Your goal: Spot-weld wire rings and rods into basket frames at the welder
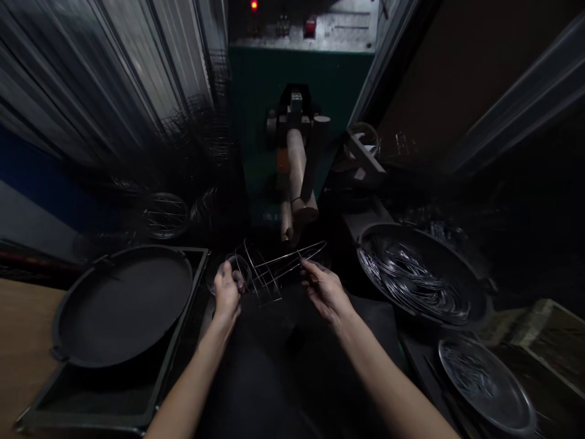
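Observation:
A thin bent-wire frame (274, 260) with loops and crossbars spans the space between my hands, below the welding machine's electrode arms (299, 177). My left hand (227, 291) is closed round the frame's left side, near a rounded wire part. With thumb and fingertips together, my right hand (325, 291) pinches the long pointed loop at the frame's right end. Whether a separate small wire sits in those fingertips is too dark to tell. Both hands are just in front of the electrodes, and the frame looks apart from them.
A dark round pan (123, 305) rests on a framed stand at left. At right, a basin (479, 308) holds many bent wires, and a metal plate (514, 390) holds short wire pieces. Wire racks (165, 214) lie back left. The green machine body (256, 73) has a lit red lamp (254, 5).

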A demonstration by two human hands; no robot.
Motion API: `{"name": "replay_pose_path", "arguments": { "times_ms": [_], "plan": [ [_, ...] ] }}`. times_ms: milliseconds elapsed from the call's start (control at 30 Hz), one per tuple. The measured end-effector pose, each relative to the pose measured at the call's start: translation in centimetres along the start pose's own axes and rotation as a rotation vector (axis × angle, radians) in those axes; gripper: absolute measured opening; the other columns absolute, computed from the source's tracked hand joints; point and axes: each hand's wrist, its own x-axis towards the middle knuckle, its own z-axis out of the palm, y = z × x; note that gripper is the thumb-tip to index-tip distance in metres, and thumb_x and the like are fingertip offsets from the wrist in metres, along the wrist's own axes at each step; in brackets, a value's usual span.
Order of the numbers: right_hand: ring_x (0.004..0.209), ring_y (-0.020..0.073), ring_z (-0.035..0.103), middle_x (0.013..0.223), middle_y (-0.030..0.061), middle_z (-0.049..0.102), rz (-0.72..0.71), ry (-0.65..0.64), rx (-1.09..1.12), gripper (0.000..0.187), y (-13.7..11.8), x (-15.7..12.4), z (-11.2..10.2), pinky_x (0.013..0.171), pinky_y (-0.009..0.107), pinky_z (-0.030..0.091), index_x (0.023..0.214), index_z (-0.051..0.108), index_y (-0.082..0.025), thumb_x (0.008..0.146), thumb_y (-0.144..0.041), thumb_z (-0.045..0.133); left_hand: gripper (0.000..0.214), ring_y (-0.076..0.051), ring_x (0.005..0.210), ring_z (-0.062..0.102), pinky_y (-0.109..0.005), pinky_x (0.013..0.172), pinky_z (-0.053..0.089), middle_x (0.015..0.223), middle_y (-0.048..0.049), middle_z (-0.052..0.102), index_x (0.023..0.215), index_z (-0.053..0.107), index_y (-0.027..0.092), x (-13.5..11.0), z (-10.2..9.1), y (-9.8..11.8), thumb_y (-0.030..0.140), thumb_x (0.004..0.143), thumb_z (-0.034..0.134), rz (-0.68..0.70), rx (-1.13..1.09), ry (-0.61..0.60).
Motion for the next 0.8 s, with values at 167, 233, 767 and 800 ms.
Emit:
{"name": "replay_pose_path", "arguments": {
  "times_ms": [167, 233, 767, 800],
  "plan": [
    [0.047, 0.0054, 0.051, 0.053, -0.0025, 0.056, 0.0, 0.019, -0.009, 0.019, -0.2, 0.5, 0.5, 0.037, 0.013, 0.036, 0.061, 0.062, -0.013, 0.052, -0.011, 0.079, 0.037, -0.005, 0.029, 0.028, -0.014, 0.032, 0.019, 0.04, 0.0088, 0.036, 0.097, 0.055, 0.013, 0.4, 0.2, 0.6, 0.046, 0.085, 0.046, -0.035, 0.023, 0.011],
    [0.046, 0.0053, 0.051, 0.052, -0.0022, 0.056, 0.008, 0.021, -0.005, 0.018, -0.3, 0.6, 0.8, 0.036, 0.013, 0.036, 0.061, 0.061, -0.012, 0.053, -0.011, 0.078, 0.037, -0.005, 0.029, 0.028, -0.014, 0.032, 0.02, 0.04, 0.0092, 0.035, 0.095, 0.055, 0.012, 0.7, 0.2, 0.7, 0.047, 0.085, 0.046, -0.047, 0.014, 0.01],
    [0.048, 0.005, 0.054, 0.055, -0.0025, 0.059, 0.039, 0.006, 0.051, 0.014, -1.1, 0.3, 1.5, 0.038, 0.012, 0.039, 0.067, 0.063, -0.012, 0.063, -0.009, 0.076, 0.027, -0.006, 0.029, 0.025, -0.014, 0.03, 0.019, 0.04, 0.0085, 0.037, 0.101, 0.054, 0.013, 0.8, 0.2, 2.1, 0.032, 0.084, 0.046, -0.047, -0.118, -0.12],
    [0.048, 0.0049, 0.054, 0.056, -0.0025, 0.059, 0.036, -0.006, 0.056, 0.015, -1.0, 0.1, 1.2, 0.038, 0.012, 0.039, 0.069, 0.063, -0.012, 0.063, -0.012, 0.077, 0.027, -0.006, 0.028, 0.025, -0.014, 0.03, 0.019, 0.039, 0.0086, 0.036, 0.101, 0.054, 0.013, 0.8, 0.2, 2.1, 0.031, 0.084, 0.045, -0.046, -0.123, -0.114]
  ]
}}
